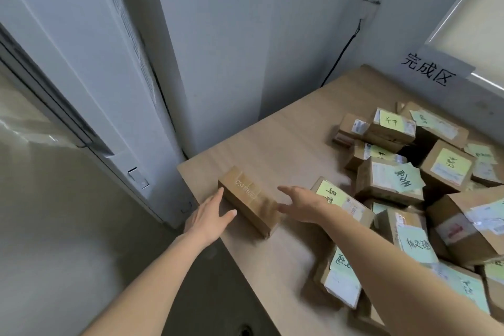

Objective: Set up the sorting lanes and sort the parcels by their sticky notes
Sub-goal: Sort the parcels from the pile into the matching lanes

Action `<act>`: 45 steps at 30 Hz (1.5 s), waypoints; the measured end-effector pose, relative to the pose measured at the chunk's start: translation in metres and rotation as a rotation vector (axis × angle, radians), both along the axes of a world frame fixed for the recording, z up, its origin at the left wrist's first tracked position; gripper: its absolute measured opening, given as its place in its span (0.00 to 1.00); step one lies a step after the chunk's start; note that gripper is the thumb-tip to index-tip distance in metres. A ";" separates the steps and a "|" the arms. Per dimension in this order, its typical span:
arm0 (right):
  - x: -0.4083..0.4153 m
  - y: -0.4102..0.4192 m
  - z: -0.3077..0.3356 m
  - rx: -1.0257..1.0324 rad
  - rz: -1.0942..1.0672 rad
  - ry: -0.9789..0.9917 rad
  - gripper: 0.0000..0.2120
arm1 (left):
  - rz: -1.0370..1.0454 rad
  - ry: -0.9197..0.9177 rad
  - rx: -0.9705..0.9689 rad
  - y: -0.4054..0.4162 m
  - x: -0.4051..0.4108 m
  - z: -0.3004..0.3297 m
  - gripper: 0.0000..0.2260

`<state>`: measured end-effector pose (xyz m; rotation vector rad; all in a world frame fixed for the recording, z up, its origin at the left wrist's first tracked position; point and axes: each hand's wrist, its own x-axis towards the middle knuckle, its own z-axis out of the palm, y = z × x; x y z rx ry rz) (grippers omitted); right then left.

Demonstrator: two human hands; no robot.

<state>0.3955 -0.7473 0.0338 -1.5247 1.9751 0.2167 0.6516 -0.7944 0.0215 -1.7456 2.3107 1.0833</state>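
Reaching forward from the bottom of the view, both bare forearms stretch toward a long plain brown cardboard box [249, 200] that lies alone near the left corner of the pale wooden table [289, 131]. The left hand [211, 217] is spread flat with straight fingers, its fingertips touching the box's near left end and its thumb pointing toward the box's long side; it grips nothing. The right hand [300, 203] is likewise open, fingers extended and slightly splayed, at the box's right end; whether it actually touches the cardboard cannot be told, since motion blur smears that end. No sticky note shows on this box, only faint pale lettering on its top face. To the right, well apart from it, a heap of brown cardboard parcels [409, 185] crowds the table, most carrying pale green or yellow sticky notes with dark handwriting and white shipping labels; the nearest, a small parcel with a yellow-green note [331, 195], sits just behind the right wrist. A white paper sign with three black handwritten characters [431, 68] is stuck on the grey wall above the heap. A tall white appliance [90, 76] stands on the floor left of the table.
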 end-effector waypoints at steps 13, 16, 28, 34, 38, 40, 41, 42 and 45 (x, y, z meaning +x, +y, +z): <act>-0.009 -0.042 -0.072 0.105 -0.036 -0.153 0.34 | 0.167 0.074 0.214 -0.019 -0.035 -0.071 0.40; -0.006 -0.044 -0.076 0.137 -0.081 -0.261 0.32 | 0.317 0.174 0.305 -0.016 -0.041 -0.081 0.42; 0.011 -0.027 -0.064 0.013 -0.148 -0.466 0.24 | 0.566 0.569 0.531 -0.011 -0.051 -0.083 0.40; 0.030 -0.013 -0.008 -0.044 -0.279 -0.543 0.24 | 0.508 0.725 0.538 -0.013 -0.038 -0.040 0.32; 0.044 0.008 0.053 -0.162 -0.392 -0.535 0.14 | 0.328 0.793 0.643 -0.014 -0.015 0.005 0.27; 0.054 0.022 0.082 -0.237 -0.429 -0.487 0.09 | 0.216 0.816 0.666 -0.010 -0.002 0.031 0.24; 0.061 0.029 0.095 -0.272 -0.443 -0.460 0.08 | 0.167 0.827 0.674 -0.007 0.004 0.044 0.23; 0.069 0.036 0.107 -0.304 -0.465 -0.439 0.11 | 0.134 0.842 0.682 -0.004 0.010 0.057 0.22; 0.096 0.059 0.143 -0.360 -0.573 -0.379 0.29 | 0.076 0.894 0.692 0.006 0.027 0.093 0.23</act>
